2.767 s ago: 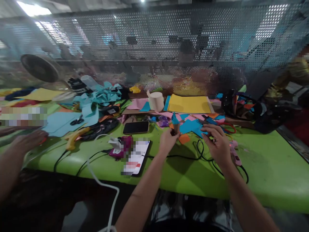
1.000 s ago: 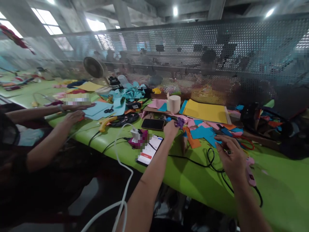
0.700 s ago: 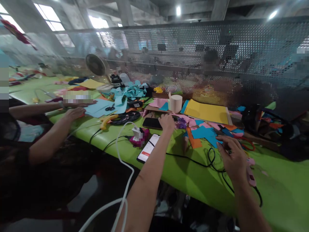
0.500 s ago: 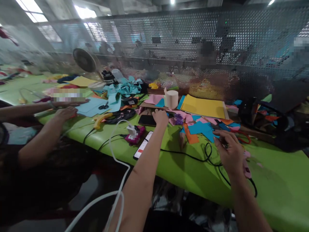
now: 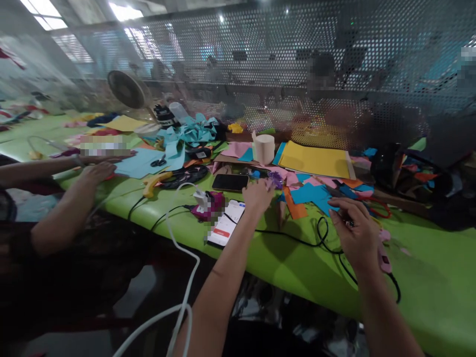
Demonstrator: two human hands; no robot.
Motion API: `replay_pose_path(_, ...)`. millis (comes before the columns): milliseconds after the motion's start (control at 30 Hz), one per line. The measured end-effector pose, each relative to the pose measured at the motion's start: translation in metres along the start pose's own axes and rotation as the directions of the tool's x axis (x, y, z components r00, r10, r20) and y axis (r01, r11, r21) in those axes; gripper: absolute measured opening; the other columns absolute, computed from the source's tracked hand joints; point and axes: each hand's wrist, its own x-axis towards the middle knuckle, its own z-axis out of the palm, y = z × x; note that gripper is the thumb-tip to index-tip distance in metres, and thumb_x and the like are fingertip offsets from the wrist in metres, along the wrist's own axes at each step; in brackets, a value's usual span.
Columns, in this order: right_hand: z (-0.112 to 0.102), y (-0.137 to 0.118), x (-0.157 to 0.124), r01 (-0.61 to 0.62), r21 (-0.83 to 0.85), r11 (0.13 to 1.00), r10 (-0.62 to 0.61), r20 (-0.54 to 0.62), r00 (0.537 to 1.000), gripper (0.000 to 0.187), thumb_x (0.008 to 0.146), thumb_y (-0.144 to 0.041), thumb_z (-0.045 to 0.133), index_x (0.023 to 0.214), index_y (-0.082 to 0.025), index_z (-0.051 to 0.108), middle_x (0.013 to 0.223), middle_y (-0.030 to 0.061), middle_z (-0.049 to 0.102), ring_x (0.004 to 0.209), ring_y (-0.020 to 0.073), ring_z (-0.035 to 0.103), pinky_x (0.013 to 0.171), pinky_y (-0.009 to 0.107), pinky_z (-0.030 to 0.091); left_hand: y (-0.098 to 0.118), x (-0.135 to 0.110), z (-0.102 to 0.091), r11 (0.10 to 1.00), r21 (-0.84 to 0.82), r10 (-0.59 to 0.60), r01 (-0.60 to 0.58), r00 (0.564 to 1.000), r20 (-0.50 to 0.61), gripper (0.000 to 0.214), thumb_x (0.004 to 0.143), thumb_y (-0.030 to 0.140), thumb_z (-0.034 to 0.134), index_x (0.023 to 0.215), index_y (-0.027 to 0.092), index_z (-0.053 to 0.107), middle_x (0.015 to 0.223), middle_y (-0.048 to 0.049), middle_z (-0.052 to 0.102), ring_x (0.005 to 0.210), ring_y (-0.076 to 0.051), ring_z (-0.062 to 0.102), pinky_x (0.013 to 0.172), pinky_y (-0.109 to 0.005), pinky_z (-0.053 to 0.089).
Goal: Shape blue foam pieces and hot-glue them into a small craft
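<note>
My left hand (image 5: 259,195) reaches across the bench, palm down with fingers stretched forward. Its fingertips are beside a crumpled purple scrap (image 5: 275,179); I see nothing held. To its left lies a dark phone (image 5: 230,182), and a second phone with a lit screen (image 5: 227,224) lies partly behind my left forearm. My right hand (image 5: 355,230) hovers near blue paper pieces (image 5: 311,196), fingers loosely curled and thumb apart from the forefinger. A small shiny spot shows between its fingers, too small to name. Just behind that wrist is a pink-handled tool (image 5: 384,258) with a black cord.
A cream roll (image 5: 264,150) stands by yellow sheets (image 5: 316,161). A yellow glue gun (image 5: 156,184), a purple plug block (image 5: 208,206) and a white cable (image 5: 190,277) are to the left. Another person's hands (image 5: 99,171) rest on light blue paper. A perforated screen (image 5: 238,69) borders the bench.
My left hand has moved right and slightly nearer, off the dark phone toward the purple scrap. More of the lit phone shows. My right hand keeps nearly the same pose.
</note>
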Motion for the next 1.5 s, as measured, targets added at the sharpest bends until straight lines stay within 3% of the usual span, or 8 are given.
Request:
replay_pose_path(100,0.0,0.0,0.0,-0.015,-0.011,1.0,0.015,0.01,1.0,0.013,0.09,-0.027,0.062,0.101,-0.024,0.069,0.104,0.0062,0.067,0.078,0.0175,0.061,0.069,0.033,0.05,-0.005,0.019,0.002,0.999,-0.01,-0.045,0.045,0.997,-0.064,0.039,0.093,0.043,0.046,0.115,0.016,0.062,0.124,-0.0183,0.065,0.124,-0.033,0.051,0.098,-0.047,0.04)
replay_pose_path(267,0.001,0.003,0.0,-0.014,-0.005,1.0,0.014,-0.002,1.0,0.014,0.091,-0.027,0.06,0.101,-0.023,0.069,0.104,0.0072,0.067,0.081,0.019,0.062,0.071,0.034,0.051,0.005,0.047,0.013,1.0,-0.031,-0.004,0.005,0.999,0.055,0.043,0.088,0.05,0.053,0.102,0.014,0.071,0.115,-0.0212,0.068,0.119,-0.038,0.055,0.097,-0.049,0.039)
replay_pose_path(400,0.001,0.004,0.0,-0.009,-0.004,1.0,0.009,0.007,1.0,0.014,0.091,-0.025,0.061,0.102,-0.023,0.069,0.105,0.0071,0.067,0.085,0.019,0.062,0.072,0.033,0.051,0.012,0.047,0.026,0.998,-0.066,0.018,-0.014,0.998,0.061,0.055,0.079,0.06,0.061,0.106,0.013,0.069,0.119,-0.0228,0.067,0.122,-0.039,0.053,0.1,-0.049,0.038)
replay_pose_path(633,0.002,0.006,0.0,0.002,-0.012,1.0,-0.002,0.021,1.0,0.014,0.092,-0.025,0.059,0.103,-0.023,0.069,0.106,0.0072,0.067,0.09,0.0197,0.064,0.073,0.033,0.052,0.004,0.047,0.027,0.968,-0.251,-0.003,0.018,0.998,0.061,0.046,0.078,0.043,0.069,0.113,0.015,0.06,0.114,-0.0158,0.071,0.111,-0.029,0.063,0.091,-0.038,0.046)
replay_pose_path(767,0.006,0.009,-0.002,0.003,-0.022,1.0,-0.003,0.029,1.0,0.015,0.091,-0.027,0.059,0.102,-0.024,0.069,0.105,0.0078,0.067,0.094,0.0217,0.065,0.076,0.035,0.053,0.007,0.039,0.017,0.672,-0.735,0.099,-0.091,0.995,-0.033,0.035,0.073,0.024,0.073,0.105,0.014,0.063,0.111,-0.0113,0.073,0.101,-0.022,0.067,0.087,-0.031,0.049)
replay_pose_path(867,0.01,0.01,-0.003,-0.011,-0.011,1.0,0.011,0.055,0.998,0.015,0.091,-0.027,0.058,0.102,-0.023,0.068,0.105,0.0083,0.067,0.096,0.0223,0.065,0.077,0.037,0.054,0.017,0.022,0.01,0.442,-0.887,0.185,-0.133,0.981,-0.055,0.023,0.072,0.02,0.07,0.094,0.015,0.068,0.099,-0.0069,0.075,0.092,-0.019,0.069,0.084,-0.029,0.051)
replay_pose_path(1233,0.015,-0.027,0.047,0.016,0.03,0.999,-0.02,0.128,0.992,0.025,0.087,-0.028,0.064,0.111,-0.025,0.066,0.108,0.0064,0.065,0.079,0.0173,0.059,0.075,0.034,0.052,0.028,-0.013,0.01,0.224,-0.971,0.303,-0.087,0.953,-0.015,0.02,0.068,0.032,0.075,0.077,0.014,0.07,0.076,-0.0032,0.07,0.072,-0.016,0.062,0.07,-0.028,0.05)
replay_pose_path(1500,0.035,-0.001,0.044,-0.147,0.206,0.967,0.131,0.089,0.987,0.02,0.082,-0.032,0.068,0.099,-0.021,0.069,0.088,0.0049,0.068,0.078,0.0185,0.064,0.075,0.034,0.054,0.037,-0.022,0.012,0.234,-0.957,0.431,-0.173,0.901,-0.058,0.011,0.072,0.024,0.068,0.065,0.016,0.066,0.067,0.0016,0.062,0.069,-0.014,0.056,0.068,-0.024,0.048)
